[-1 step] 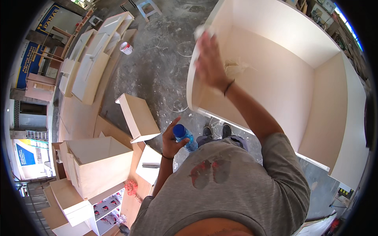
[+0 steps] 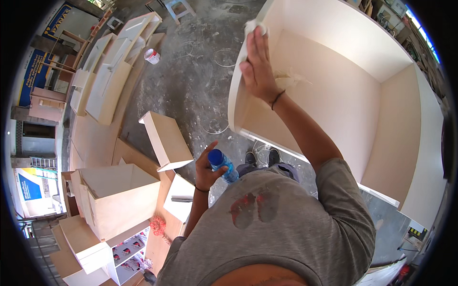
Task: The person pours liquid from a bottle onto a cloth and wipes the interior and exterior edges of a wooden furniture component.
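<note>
Hands first: what is the state of each?

At lower centre of the frame, the left hand (image 2: 206, 172) is clamped around a translucent blue plastic bottle (image 2: 230, 172), one finger extended past it. At upper centre, the right hand (image 2: 260, 71) is flat, fingers straight and close together, thumb apart, fingertips at a white wad (image 2: 256, 27). Both hands are well apart.

Where is the wad located?

Over the left panel (image 2: 232, 106) of the open cabinet carcass (image 2: 334, 102), upper right of the frame. Palm contact with the panel cannot be confirmed.

Why is the bottle held so?

Its blue cap (image 2: 215, 157) is uppermost; this probably retains the contents.

And the flat fingers?

They probably distribute pressure across the wad. The carcass opening faces the viewer, presumably giving the arm clear access to the panel.
</note>
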`<state>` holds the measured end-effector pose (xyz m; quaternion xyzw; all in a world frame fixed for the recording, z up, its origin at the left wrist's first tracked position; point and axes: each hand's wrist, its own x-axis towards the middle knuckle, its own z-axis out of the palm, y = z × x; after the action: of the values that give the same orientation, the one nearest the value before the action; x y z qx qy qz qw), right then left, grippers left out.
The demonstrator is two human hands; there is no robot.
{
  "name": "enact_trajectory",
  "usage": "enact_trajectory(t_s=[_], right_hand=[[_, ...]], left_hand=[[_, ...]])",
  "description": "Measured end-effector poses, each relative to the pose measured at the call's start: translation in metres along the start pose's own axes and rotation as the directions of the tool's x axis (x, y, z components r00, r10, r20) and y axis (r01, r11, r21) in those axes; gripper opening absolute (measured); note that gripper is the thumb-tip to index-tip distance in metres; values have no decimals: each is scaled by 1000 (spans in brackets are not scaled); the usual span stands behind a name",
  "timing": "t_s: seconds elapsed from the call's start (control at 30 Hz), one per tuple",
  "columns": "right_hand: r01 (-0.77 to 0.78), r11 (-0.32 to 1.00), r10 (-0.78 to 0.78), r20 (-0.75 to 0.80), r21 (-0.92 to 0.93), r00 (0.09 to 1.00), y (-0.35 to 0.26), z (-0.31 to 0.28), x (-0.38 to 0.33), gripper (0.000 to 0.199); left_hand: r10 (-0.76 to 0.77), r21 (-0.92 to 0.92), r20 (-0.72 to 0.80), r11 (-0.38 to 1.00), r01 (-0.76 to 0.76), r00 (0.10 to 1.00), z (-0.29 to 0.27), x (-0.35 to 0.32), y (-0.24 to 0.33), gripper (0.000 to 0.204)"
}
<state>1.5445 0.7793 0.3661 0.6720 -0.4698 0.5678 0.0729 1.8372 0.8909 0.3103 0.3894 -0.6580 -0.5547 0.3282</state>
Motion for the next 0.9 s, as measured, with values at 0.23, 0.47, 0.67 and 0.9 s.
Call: enact_trajectory(t_s=[0.23,0.47,0.67,0.9], right_hand=[[-345,939,331,257,11,908,-97,43,-149,74],[-219,965,235,113,-143,965,-66,11,-47,72],[-135,949,183,149,-285,972,-93,20,-64,62],[85,837,97,299,-541,949,-37,-60,28,44]], left_hand=[[-5,-9,24,1000,5,1000,-27,-1,-19,48],[-2,20,150,1000,-1,989,-34,25,-26,48],[10,28,245,999,-18,969,-31,33,-35,52],[84,-11,257,996,-84,963,-32,34,-39,53]])
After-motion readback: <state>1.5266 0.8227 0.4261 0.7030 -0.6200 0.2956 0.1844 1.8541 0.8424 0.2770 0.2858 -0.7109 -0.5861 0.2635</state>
